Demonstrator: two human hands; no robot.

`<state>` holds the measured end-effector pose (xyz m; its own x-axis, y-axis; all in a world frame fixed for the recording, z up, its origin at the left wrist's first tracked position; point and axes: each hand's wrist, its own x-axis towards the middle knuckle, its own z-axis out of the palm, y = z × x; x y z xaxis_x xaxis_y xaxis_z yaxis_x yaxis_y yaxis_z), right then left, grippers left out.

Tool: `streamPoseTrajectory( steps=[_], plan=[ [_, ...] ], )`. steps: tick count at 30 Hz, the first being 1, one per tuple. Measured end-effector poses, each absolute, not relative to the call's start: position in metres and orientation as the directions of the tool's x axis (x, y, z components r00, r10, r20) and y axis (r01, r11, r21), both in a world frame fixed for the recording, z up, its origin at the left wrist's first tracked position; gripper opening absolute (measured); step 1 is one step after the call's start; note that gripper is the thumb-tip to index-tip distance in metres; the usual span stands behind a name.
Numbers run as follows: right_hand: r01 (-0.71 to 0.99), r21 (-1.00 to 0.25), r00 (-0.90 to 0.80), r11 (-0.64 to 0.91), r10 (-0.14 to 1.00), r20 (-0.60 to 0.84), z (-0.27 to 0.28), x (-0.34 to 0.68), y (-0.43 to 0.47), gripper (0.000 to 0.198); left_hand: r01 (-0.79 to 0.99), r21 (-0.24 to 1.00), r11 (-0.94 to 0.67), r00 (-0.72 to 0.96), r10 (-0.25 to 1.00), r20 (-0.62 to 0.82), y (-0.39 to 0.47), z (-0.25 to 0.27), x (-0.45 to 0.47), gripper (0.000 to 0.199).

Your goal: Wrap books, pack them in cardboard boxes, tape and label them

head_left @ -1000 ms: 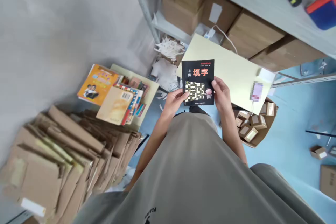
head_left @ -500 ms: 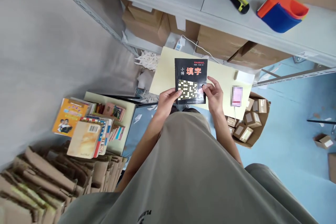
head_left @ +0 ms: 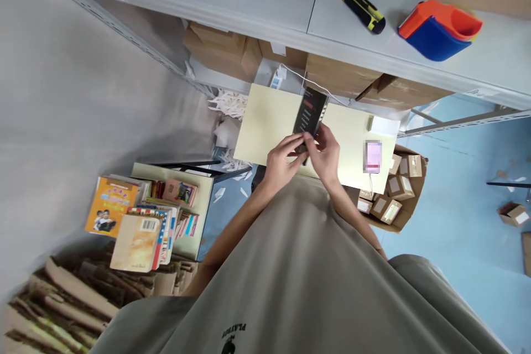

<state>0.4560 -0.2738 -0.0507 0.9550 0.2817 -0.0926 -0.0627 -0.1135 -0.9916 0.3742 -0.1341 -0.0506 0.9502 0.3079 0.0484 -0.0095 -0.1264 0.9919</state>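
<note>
Multiple flattened cardboard pieces [head_left: 70, 298] occupy the lower left corner of the frame. Stacked books [head_left: 135, 240] sit just above and right of them. At frame centre, the left hand [head_left: 282, 163] holds the lower end of the black book [head_left: 310, 113], fingers drawn in narrowly. The book is tilted, held above the pale table [head_left: 265, 121]. The right hand [head_left: 326, 157] holds its lower right side, thumb on the cover. A utility knife [head_left: 360, 6] lies at upper right; a carton [head_left: 417, 199] of small boxes [head_left: 400, 187] stands below, at right.
</note>
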Motion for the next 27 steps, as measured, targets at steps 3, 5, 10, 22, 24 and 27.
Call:
streamPoseTrajectory(
  steps=[3,5,10,22,24,27],
  plan=[
    [-0.09,-0.995,0.953,-0.053,0.287,-0.102,-0.053,0.473,-0.286,0.067,-0.08,0.996,-0.05,0.961,0.262,0.09,-0.125,-0.047,0.373,0.049],
    [-0.134,-0.991,0.94,0.0,0.317,-0.127,-0.055,0.48,-0.297,0.062,-0.1,0.995,-0.001,0.954,0.284,0.096,-0.115,-0.045,0.372,0.046],
    [-0.188,-0.98,0.933,0.056,0.321,-0.161,-0.059,0.48,-0.314,0.058,-0.071,0.995,0.074,0.944,0.327,0.044,-0.097,-0.044,0.366,0.05],
    [-0.289,-0.946,0.923,0.149,0.306,-0.234,-0.067,0.479,-0.323,0.063,0.211,0.841,0.498,0.895,0.247,-0.37,-0.111,-0.06,0.377,0.068],
    [-0.288,-0.949,0.921,0.132,0.311,-0.236,-0.072,0.478,-0.324,0.065,0.23,0.815,0.531,0.873,0.257,-0.414,-0.115,-0.06,0.378,0.063],
    [-0.238,-0.97,0.932,0.041,0.29,-0.217,-0.083,0.48,-0.328,0.07,0.212,0.825,0.523,0.838,0.337,-0.429,-0.119,-0.06,0.376,0.061]
  ],
)
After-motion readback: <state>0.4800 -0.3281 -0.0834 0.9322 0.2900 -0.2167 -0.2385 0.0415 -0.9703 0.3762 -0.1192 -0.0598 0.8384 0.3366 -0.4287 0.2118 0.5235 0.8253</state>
